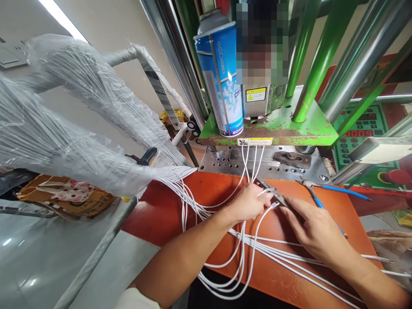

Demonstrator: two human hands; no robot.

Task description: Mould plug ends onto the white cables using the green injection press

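Note:
Just in front of the machine's metal plate, my left hand [249, 202] is closed around a white cable, whose end shows at its fingertips. My right hand [317, 225] grips a dark metal tool [279, 198], its jaws beside the left fingertips. Another white cable [256, 234] loops below, with its connector end [273, 205] close under the tool. Several white cables [189, 195] run across the orange work surface [141, 214]. A few more cables [254, 161] lead up under the green press plate [299, 128].
A blue spray can [222, 81] stands on the green plate. Blue-handled pliers [317, 189] lie right of the metal plate [222, 163]. Plastic-wrapped cable bundles [96, 81] hang on a rack at left. A control panel [360, 133] is at right.

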